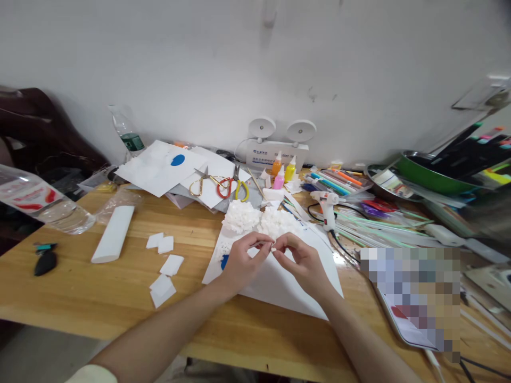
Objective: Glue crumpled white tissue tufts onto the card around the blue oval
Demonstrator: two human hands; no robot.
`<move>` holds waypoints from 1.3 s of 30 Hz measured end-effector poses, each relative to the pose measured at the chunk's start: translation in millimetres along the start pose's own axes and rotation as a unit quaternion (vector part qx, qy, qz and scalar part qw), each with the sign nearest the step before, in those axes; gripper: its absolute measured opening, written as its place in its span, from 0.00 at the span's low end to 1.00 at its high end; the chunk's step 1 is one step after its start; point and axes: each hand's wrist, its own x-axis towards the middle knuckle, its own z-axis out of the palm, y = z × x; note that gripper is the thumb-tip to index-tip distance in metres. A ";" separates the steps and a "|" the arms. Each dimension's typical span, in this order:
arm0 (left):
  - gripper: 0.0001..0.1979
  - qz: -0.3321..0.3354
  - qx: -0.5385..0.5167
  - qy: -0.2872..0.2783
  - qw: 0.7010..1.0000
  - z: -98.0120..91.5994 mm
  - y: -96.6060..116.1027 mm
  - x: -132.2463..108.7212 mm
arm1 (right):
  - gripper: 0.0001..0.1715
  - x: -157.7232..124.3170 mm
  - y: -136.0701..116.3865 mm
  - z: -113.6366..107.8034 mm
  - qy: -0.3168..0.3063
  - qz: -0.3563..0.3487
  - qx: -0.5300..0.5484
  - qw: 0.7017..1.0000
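The left hand (244, 260) and right hand (300, 260) are meeting over a white sheet (285, 292) on the table (120, 303), each grip pinching a small white piece (272, 249). Two ruffled white clusters (241, 216) (278, 221) are resting just beyond, seemingly finished; the piece is apparently being shaped, and paper squares (172, 265) are lying to the left, presumably unworked. Scissors (205, 177), pliers (236, 174) and small bottles (278, 180) are occupying the back. The clusters are crowding the far side; a glue gun (328, 211) is trailing its cord (341, 248) near the sheet.
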 end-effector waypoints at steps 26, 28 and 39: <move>0.07 0.039 0.007 0.006 0.999 1.0 -5.5 -1.0 | 0.02 0.0 -3.1 0.0 0.106 -0.023 -0.066 0.992; 0.07 0.049 0.012 0.009 0.999 1.2 -5.5 -0.8 | 0.02 -0.4 -3.3 0.9 0.116 -0.024 -0.073 0.990; 0.11 0.154 0.077 -0.003 0.985 1.4 -9.3 -2.6 | 0.02 -2.5 -3.3 3.2 0.141 -0.026 -0.101 0.985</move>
